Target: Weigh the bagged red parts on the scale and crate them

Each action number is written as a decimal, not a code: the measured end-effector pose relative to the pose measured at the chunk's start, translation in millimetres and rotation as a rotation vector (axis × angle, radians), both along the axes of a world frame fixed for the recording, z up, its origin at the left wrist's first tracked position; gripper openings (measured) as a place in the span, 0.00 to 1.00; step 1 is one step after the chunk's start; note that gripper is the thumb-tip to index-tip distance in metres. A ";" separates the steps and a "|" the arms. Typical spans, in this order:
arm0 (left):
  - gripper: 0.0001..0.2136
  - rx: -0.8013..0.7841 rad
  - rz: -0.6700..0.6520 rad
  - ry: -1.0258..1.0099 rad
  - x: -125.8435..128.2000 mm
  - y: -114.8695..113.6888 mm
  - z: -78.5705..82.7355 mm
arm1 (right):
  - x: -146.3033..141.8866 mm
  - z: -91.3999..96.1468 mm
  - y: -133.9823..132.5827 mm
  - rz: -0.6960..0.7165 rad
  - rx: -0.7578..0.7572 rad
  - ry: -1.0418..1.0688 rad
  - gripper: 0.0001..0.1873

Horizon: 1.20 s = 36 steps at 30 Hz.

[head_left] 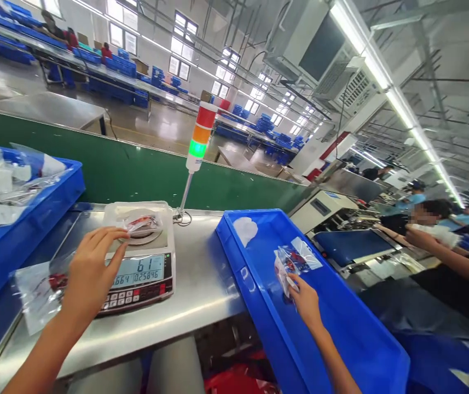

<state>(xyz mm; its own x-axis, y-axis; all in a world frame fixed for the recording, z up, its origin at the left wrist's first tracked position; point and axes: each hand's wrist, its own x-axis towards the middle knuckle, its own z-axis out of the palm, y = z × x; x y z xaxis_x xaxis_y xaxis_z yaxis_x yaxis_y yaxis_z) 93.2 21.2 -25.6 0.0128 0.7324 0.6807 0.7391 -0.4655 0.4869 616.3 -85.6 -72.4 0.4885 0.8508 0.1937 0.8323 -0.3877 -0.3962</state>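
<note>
My left hand (88,268) reaches over a digital scale (142,273), its fingertips pinching the edge of a small clear packet with red contents (143,223) that lies on the round weighing pan. The scale's display reads 61. My right hand (306,301) is inside a blue tray (341,328) at the right and grips a clear packet with red and blue contents (294,262), held just above the tray floor.
A second blue bin of packets (21,208) stands at the left. Another clear packet (39,293) lies on the steel table beside the scale. A signal light pole (199,139) rises behind it, before a green conveyor belt (135,172). Another person's arm (443,254) works at the right.
</note>
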 end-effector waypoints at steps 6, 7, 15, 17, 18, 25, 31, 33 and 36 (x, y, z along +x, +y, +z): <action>0.13 0.091 -0.006 0.110 1.5 18.1 -6.3 | -35.2 50.8 4.3 0.098 0.232 -0.025 0.24; 0.13 0.096 -0.012 0.135 2.7 20.8 -8.9 | -46.3 59.5 9.1 0.133 0.277 -0.042 0.23; 0.09 -0.133 -0.013 0.027 16.2 52.0 -16.1 | -152.6 100.0 79.2 0.566 0.349 -0.038 0.16; 0.06 -0.175 0.023 -0.053 13.6 62.4 -4.6 | -179.0 107.1 101.8 0.646 0.329 -0.064 0.17; 0.06 -0.180 0.052 -0.091 8.9 65.2 3.3 | -193.1 111.2 113.7 0.680 0.298 -0.090 0.18; 0.12 -0.030 0.523 -0.438 -87.1 19.5 62.3 | -310.0 134.4 181.2 0.869 -0.099 -0.486 0.23; 0.29 0.085 0.891 -0.187 -160.1 -16.9 84.0 | -341.8 128.8 191.8 0.973 -0.161 -0.404 0.34; 0.33 0.125 0.871 -0.123 -156.6 -23.3 84.0 | -325.3 124.5 189.4 0.915 -0.116 -0.224 0.33; 0.20 0.123 0.711 -0.081 -125.9 -25.0 75.4 | -284.2 116.9 177.1 0.810 -0.046 0.104 0.19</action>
